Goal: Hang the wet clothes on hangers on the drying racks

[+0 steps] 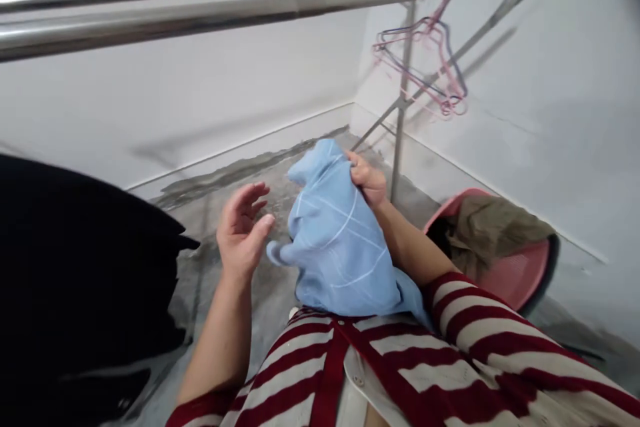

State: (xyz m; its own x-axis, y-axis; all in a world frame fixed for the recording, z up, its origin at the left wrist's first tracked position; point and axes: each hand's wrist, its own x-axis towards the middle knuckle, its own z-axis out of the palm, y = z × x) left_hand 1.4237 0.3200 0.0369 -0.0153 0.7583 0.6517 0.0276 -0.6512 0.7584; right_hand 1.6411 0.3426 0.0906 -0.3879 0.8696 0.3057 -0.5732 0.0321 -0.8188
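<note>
My right hand (369, 179) is closed on the upper edge of a light blue garment (336, 240) with thin white lines, holding it up in front of my chest. The cloth hangs down bunched against my red and white striped shirt. My left hand (243, 230) is open just left of the garment, fingers curved and apart, not touching the cloth. Two steel rails of a drying rack (210, 13) run across above both hands.
A black garment (85, 280) hangs at the left on the rack. A pink basin (520, 277) holding olive-brown cloth (493, 227) sits on the floor at the right. Pink and purple wire hangers (430, 60) hang from the far rail. White walls meet at a corner behind.
</note>
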